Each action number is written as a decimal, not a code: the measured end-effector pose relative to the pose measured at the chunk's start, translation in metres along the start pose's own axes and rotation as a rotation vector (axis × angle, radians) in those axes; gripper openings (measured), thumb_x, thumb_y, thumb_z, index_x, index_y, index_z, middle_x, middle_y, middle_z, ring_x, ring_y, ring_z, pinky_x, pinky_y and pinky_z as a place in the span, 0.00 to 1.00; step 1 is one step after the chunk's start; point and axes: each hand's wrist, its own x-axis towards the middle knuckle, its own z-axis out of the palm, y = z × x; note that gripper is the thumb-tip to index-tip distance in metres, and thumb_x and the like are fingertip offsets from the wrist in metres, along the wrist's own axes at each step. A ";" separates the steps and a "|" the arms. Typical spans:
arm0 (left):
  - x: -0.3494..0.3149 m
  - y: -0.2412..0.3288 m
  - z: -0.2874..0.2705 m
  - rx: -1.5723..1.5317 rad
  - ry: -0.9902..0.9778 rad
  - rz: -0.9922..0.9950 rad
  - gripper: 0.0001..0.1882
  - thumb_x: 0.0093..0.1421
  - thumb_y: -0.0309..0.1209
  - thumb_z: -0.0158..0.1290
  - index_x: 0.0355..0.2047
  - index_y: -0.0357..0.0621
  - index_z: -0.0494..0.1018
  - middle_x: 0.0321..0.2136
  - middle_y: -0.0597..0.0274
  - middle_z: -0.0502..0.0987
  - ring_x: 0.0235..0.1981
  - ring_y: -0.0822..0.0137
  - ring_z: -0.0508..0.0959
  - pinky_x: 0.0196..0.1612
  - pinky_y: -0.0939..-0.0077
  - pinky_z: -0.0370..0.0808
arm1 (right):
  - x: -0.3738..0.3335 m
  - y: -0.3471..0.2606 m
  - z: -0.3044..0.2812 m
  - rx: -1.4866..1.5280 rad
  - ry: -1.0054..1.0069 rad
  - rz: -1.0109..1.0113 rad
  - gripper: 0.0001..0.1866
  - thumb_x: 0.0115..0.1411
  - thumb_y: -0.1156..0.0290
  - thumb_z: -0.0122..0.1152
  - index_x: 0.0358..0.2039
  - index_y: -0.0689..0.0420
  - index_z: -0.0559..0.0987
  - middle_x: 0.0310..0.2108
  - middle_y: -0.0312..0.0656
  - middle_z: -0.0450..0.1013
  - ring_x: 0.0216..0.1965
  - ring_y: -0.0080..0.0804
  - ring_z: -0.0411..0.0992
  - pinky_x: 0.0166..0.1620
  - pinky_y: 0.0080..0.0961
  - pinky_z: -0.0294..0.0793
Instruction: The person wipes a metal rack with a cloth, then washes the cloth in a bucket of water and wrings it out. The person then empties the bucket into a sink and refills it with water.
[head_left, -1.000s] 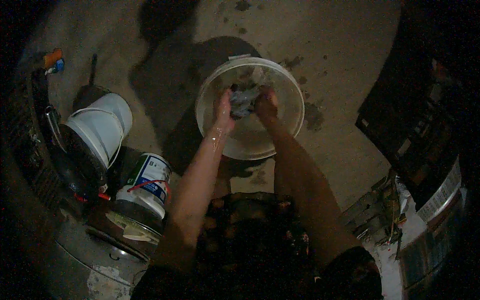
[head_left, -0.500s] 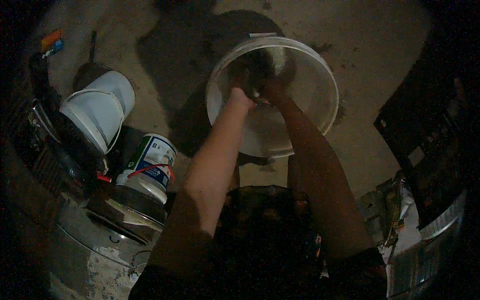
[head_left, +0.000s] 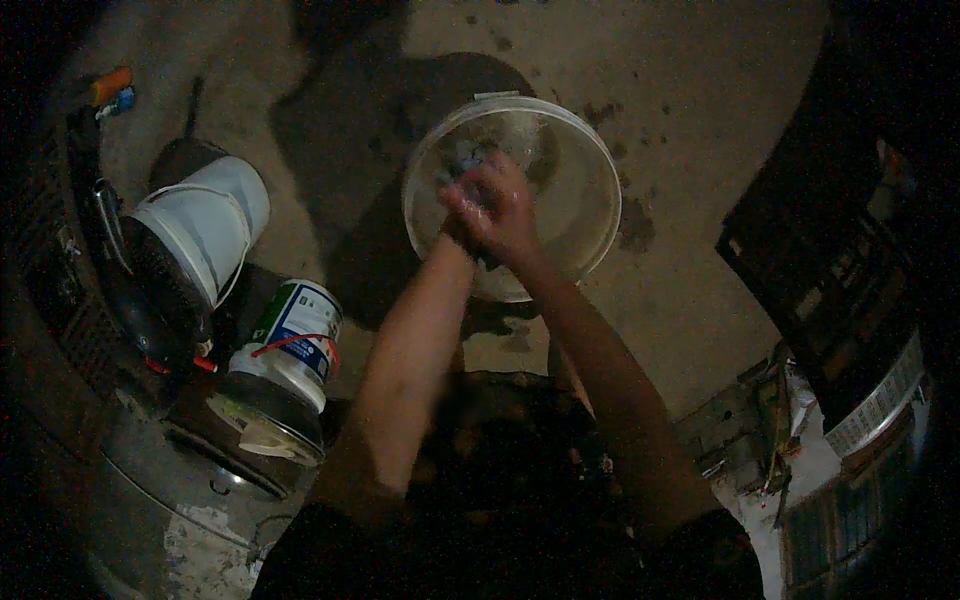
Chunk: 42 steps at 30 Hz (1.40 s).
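Observation:
A pale round tub [head_left: 612, 190] stands on the floor ahead of me, with both hands together over its left half. My right hand [head_left: 505, 205] lies across the left, its wet-looking fingers curled in and smeared by motion. Mostly covered by it, my left hand [head_left: 458, 228] shows little more than the wrist, and its fingers are hidden. A small bluish-grey patch [head_left: 468, 163] shows beyond the fingers; whether it is a held thing or the inside of the tub, I cannot tell. The tub's inside is dim.
A white bucket [head_left: 215, 215] with a wire handle lies tilted at the left. Nearer stands a smaller labelled pail [head_left: 298, 330] with a red handle. Dark wet spots [head_left: 635, 225] mark the concrete floor beside the tub. A dark panel-like object [head_left: 800, 250] stands at the right.
Both hands have come up from deep inside the tub. The right hand has moved left, across the left one. The tub sits slightly further left and lower in view.

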 end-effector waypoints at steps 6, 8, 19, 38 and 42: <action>0.012 0.011 -0.007 1.335 0.412 0.407 0.16 0.55 0.36 0.43 0.35 0.37 0.73 0.32 0.48 0.76 0.34 0.52 0.76 0.41 0.60 0.70 | 0.031 0.122 0.005 -0.639 -0.217 0.131 0.16 0.54 0.60 0.54 0.42 0.52 0.74 0.44 0.47 0.65 0.46 0.45 0.63 0.49 0.45 0.60; 0.004 0.022 0.002 1.977 0.205 0.307 0.18 0.53 0.37 0.47 0.37 0.35 0.72 0.38 0.45 0.73 0.42 0.52 0.73 0.45 0.57 0.69 | 0.039 0.157 0.006 -0.887 -0.316 0.088 0.16 0.54 0.61 0.54 0.43 0.52 0.72 0.44 0.46 0.62 0.47 0.45 0.61 0.48 0.46 0.61; 0.080 -0.041 -0.095 2.440 0.069 0.108 0.23 0.56 0.35 0.47 0.52 0.49 0.63 0.51 0.54 0.65 0.50 0.53 0.68 0.52 0.58 0.64 | -0.027 0.202 0.012 -0.361 -0.556 0.116 0.21 0.48 0.69 0.54 0.45 0.56 0.72 0.39 0.55 0.70 0.42 0.51 0.68 0.45 0.41 0.65; -0.089 0.052 0.091 1.842 0.281 1.396 0.18 0.51 0.32 0.53 0.42 0.41 0.68 0.32 0.49 0.71 0.36 0.48 0.72 0.41 0.59 0.68 | -0.111 0.029 -0.077 1.156 0.520 0.931 0.18 0.55 0.61 0.55 0.43 0.58 0.70 0.36 0.40 0.69 0.36 0.33 0.68 0.38 0.29 0.69; -0.073 0.104 0.070 2.285 0.328 0.871 0.26 0.48 0.34 0.55 0.48 0.42 0.64 0.41 0.46 0.70 0.43 0.44 0.69 0.44 0.57 0.68 | -0.140 0.066 -0.049 1.208 0.471 0.885 0.13 0.55 0.64 0.58 0.35 0.59 0.72 0.34 0.42 0.70 0.36 0.33 0.69 0.36 0.30 0.70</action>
